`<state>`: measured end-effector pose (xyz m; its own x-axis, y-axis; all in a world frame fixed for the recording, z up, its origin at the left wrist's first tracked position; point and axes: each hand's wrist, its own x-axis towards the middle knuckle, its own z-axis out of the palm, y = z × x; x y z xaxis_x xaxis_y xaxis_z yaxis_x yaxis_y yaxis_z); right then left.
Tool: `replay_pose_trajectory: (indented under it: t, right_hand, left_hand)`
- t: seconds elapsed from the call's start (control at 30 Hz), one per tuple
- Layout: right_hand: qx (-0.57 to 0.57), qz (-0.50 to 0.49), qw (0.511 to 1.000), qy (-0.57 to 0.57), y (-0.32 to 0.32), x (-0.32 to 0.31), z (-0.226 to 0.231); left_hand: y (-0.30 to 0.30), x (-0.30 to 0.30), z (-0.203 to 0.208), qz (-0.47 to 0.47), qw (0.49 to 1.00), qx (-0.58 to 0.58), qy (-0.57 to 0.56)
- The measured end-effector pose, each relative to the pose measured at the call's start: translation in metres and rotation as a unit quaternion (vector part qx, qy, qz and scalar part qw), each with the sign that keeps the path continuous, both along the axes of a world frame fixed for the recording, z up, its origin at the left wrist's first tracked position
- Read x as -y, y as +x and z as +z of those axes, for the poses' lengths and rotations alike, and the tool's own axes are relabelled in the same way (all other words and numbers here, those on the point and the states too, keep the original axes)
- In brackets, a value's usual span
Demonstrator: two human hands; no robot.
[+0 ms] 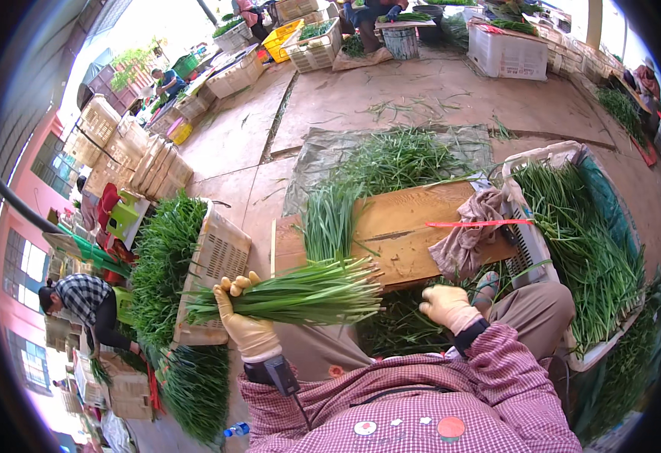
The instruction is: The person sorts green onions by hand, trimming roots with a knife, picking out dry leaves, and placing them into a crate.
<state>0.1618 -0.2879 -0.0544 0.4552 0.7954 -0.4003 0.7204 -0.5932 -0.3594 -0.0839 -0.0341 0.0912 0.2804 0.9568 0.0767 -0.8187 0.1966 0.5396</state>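
Note:
A bunch of long green chives (300, 294) lies across my gloved left hand (247, 325), whose fingers wrap it near its leafy end. Its pale cut ends point right, over the near edge of a wooden board (410, 219). My right hand (449, 306), also gloved, is off to the right of those ends, apart from them. Its fingers are curled in, and its palm is hidden. On the board's left part rests another bundle of chives (328, 226). A crumpled mauve cloth (466, 238) sits at the board's right end, with a red strip (478, 223) across it.
A crate (546, 264) heaped with chives stands at my right, another crate (213, 260) at my left. Loose chives (398, 158) lie on a sheet beyond the board. A person in a checked shirt (81, 298) bends at far left. Other people sit among crates at the back.

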Motion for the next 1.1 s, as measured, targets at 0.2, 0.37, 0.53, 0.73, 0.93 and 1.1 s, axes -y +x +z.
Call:
replay_pose_trajectory:
  t: [0.2,0.37,0.53,0.73,0.93,1.1]
  right_hand:
    - [0.064,0.039,0.883,0.463,-0.012,-0.035,0.084]
    - [0.078,0.176,0.900,0.390,-0.036,-0.066,0.064]
    - [0.040,0.159,0.927,0.339,-0.032,-0.050,-0.009]
    - [-0.037,0.056,0.986,0.153,-0.006,-0.009,-0.083]
    - [-0.062,0.173,0.979,-0.090,-0.010,-0.028,-0.029]
    - [-0.063,0.029,0.973,0.220,0.011,-0.007,-0.007]
  left_hand:
    - [0.008,0.008,-0.005,-0.012,0.999,-0.006,-0.031]
    - [0.017,0.014,-0.002,-0.076,0.997,-0.007,-0.003]
    - [0.026,0.024,0.002,-0.087,0.995,-0.039,-0.002]
    - [0.015,-0.001,0.005,-0.048,0.998,0.000,0.027]
    - [0.029,-0.017,-0.004,-0.039,0.999,-0.009,0.021]
    - [0.034,-0.015,-0.007,-0.044,0.999,-0.005,0.004]
